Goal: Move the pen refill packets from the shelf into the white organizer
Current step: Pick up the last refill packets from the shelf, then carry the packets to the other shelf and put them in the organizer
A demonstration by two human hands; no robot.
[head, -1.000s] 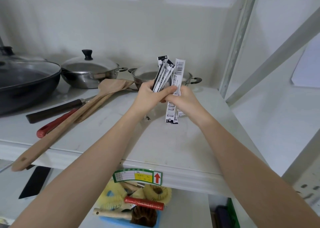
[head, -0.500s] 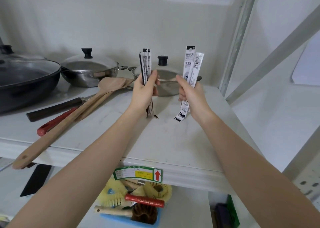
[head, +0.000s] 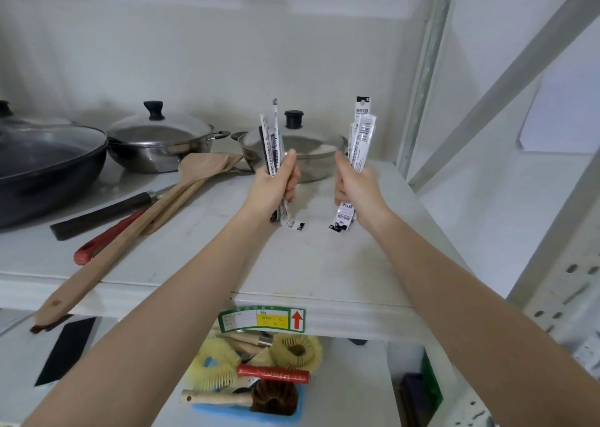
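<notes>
Now both hands up over the shelf (head: 324, 264) nr its right edge. Left hand (head: 276, 186) fingers wrapped round upright packets (head: 271, 140); right hand (head: 355, 184) grips more packets (head: 360, 134), hands apart.

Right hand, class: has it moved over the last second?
Yes. The right hand moved rightward from the left hand, now flanking the pot lid knob.
</notes>
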